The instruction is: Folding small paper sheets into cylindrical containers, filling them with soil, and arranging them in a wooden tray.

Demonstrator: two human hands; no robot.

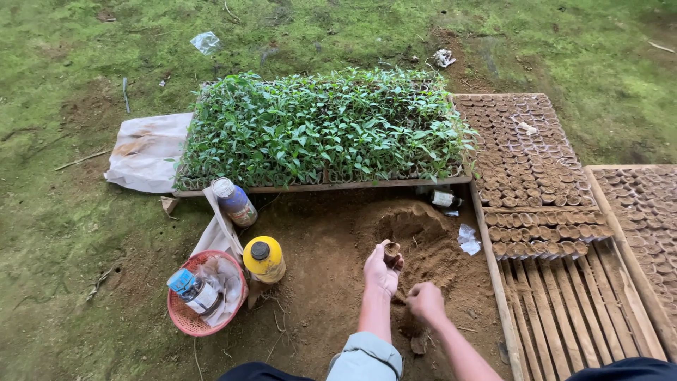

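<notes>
1. My left grip point(381, 270) holds a small pot point(391, 249) at the centre; my right grip point(425, 302) sits just beside it at 4 o'clock, low on the soil.
2. The soil mound point(416, 229) lies at 1 o'clock from the pot.
3. The seedling tray point(321, 130) lies at 11 o'clock, beyond the mound.
4. Filled pots point(525, 152) stand on the slatted frame point(564, 310) at 2 o'clock.
5. A jug point(264, 259) stands at 9 o'clock, with a basket point(182, 315) past it holding a bottle point(193, 292).
</notes>
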